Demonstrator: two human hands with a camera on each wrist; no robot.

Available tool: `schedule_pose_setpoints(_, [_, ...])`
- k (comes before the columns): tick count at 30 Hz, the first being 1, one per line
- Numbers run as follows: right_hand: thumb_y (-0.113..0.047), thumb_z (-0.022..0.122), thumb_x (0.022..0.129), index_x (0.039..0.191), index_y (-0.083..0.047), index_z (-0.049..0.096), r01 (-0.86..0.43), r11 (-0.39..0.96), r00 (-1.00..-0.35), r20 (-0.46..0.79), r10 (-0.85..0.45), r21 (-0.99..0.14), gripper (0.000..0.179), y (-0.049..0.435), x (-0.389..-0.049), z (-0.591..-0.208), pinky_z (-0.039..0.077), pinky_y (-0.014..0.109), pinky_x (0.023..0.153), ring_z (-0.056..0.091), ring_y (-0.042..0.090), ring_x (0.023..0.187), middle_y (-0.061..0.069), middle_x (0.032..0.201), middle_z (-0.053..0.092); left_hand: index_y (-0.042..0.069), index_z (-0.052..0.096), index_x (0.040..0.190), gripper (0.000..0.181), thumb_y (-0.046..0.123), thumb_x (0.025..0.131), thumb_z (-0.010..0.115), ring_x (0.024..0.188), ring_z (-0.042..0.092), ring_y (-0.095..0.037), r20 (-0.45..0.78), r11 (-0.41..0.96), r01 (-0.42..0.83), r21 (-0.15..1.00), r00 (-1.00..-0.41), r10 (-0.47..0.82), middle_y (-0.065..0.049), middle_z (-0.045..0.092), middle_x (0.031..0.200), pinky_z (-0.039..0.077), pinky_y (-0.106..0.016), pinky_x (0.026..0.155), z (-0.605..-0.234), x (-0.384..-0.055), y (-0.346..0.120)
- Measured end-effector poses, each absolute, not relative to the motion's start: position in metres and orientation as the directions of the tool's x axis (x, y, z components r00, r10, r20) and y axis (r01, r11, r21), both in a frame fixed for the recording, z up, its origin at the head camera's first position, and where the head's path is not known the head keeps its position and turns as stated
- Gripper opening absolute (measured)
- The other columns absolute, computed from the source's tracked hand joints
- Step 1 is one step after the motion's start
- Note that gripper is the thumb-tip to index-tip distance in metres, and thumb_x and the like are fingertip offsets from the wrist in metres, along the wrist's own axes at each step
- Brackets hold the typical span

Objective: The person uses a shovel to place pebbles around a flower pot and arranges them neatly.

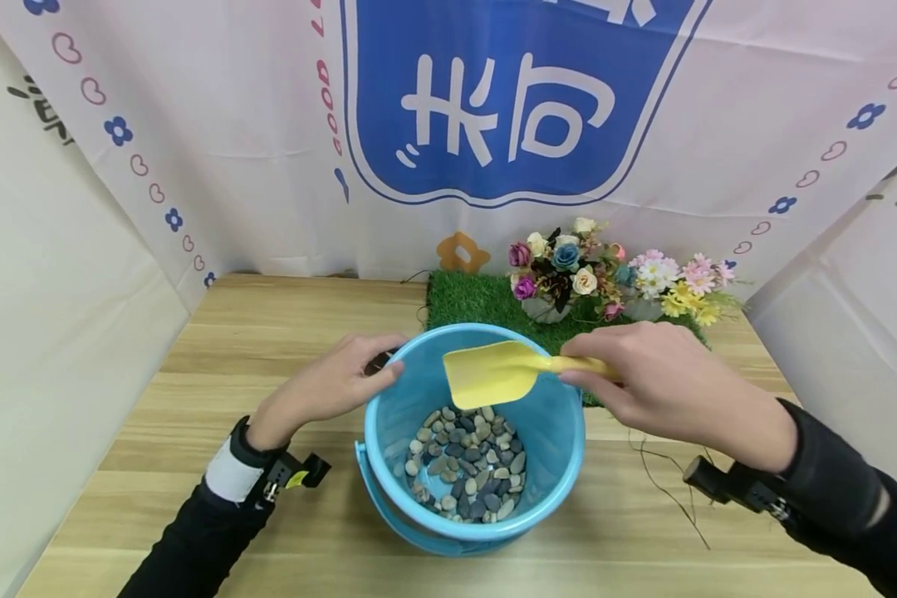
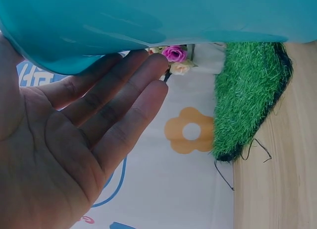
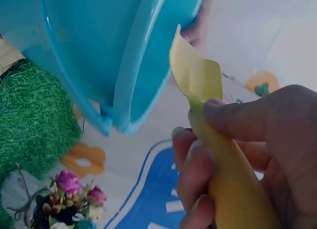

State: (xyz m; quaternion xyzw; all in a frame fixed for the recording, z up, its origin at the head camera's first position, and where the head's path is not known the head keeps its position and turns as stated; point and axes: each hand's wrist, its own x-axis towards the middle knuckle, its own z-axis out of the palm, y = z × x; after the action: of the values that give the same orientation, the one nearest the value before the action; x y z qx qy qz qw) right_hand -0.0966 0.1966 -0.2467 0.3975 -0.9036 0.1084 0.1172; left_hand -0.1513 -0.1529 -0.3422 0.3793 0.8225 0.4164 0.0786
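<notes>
A light-blue bucket (image 1: 377, 477) stands on the wooden table with grey, dark and pale pebbles (image 1: 471, 465) on its bottom. My left hand (image 1: 336, 378) holds the bucket at its left rim, thumb at the edge and fingers (image 2: 131, 110) stretched along the outer wall. Over the bucket's far half, my right hand (image 1: 650, 386) grips the handle of a yellow toy shovel (image 1: 493, 374). The shovel's blade points left above the pebbles, and no pebble shows on it. In the right wrist view, the thumb (image 3: 237, 117) presses along the top of the handle.
Behind the bucket lies a green artificial grass mat (image 1: 456, 295) bearing two pots of artificial flowers, one mixed roses (image 1: 566, 257), the other pink and yellow blooms (image 1: 680, 286). Thin dark strands (image 1: 673, 490) lie on the table at right. A printed cloth (image 1: 269, 191) hangs at the back.
</notes>
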Motion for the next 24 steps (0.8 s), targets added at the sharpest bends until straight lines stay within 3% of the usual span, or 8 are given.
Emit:
schedule_pose_setpoints(3, [-0.032, 0.059, 0.09, 0.099, -0.024, 0.065, -0.757, 0.648, -0.645, 0.254, -0.721, -0.084, 0.013, 0.184, -0.101, -0.249, 0.03, 0.02, 0.033, 0.034, -0.002, 0.046, -0.015, 0.076, 0.054, 0.01, 0.054, 0.119, 0.026, 0.022, 0.097, 0.045, 0.079, 0.062, -0.006, 0.186, 0.36, 0.555, 0.75, -0.7, 0.69, 0.0, 0.063, 0.096, 0.055, -0.027, 0.064, -0.343, -0.151, -0.153])
schedule_pose_setpoints(6, [-0.032, 0.06, 0.089, 0.087, -0.025, 0.062, -0.782, 0.621, -0.616, 0.223, -0.756, -0.054, 0.008, 0.172, -0.107, -0.252, 0.029, 0.021, 0.034, 0.033, 0.0, 0.045, -0.013, 0.07, 0.05, 0.01, 0.054, 0.119, 0.025, 0.02, 0.097, 0.045, 0.079, 0.062, -0.006, 0.189, 0.357, 0.555, 0.752, -0.699, 0.689, 0.0, 0.063, 0.098, 0.055, -0.027, 0.064, -0.343, -0.152, -0.153])
schedule_pose_setpoints(10, [-0.032, 0.062, 0.088, 0.072, -0.025, 0.049, -0.808, 0.589, -0.581, 0.194, -0.79, -0.025, 0.021, 0.158, -0.116, -0.255, 0.025, 0.022, 0.035, 0.032, 0.004, 0.044, -0.011, 0.06, 0.039, 0.011, 0.054, 0.119, 0.025, 0.021, 0.098, 0.045, 0.08, 0.062, -0.006, 0.192, 0.359, 0.557, 0.749, -0.7, 0.688, 0.0, 0.062, 0.101, 0.055, -0.027, 0.064, -0.343, -0.151, -0.153])
schedule_pose_setpoints(24, [-0.029, 0.068, 0.083, 0.068, -0.021, 0.051, -0.826, 0.556, -0.554, 0.053, -0.831, 0.087, 0.025, 0.126, -0.127, -0.261, 0.018, 0.022, 0.039, 0.03, 0.009, 0.042, -0.005, 0.054, 0.035, 0.01, 0.053, 0.121, 0.029, 0.025, 0.098, 0.044, 0.082, 0.063, -0.006, 0.176, 0.359, 0.535, 0.765, -0.71, 0.682, -0.002, 0.063, 0.104, 0.055, -0.028, 0.064, -0.344, -0.149, -0.154])
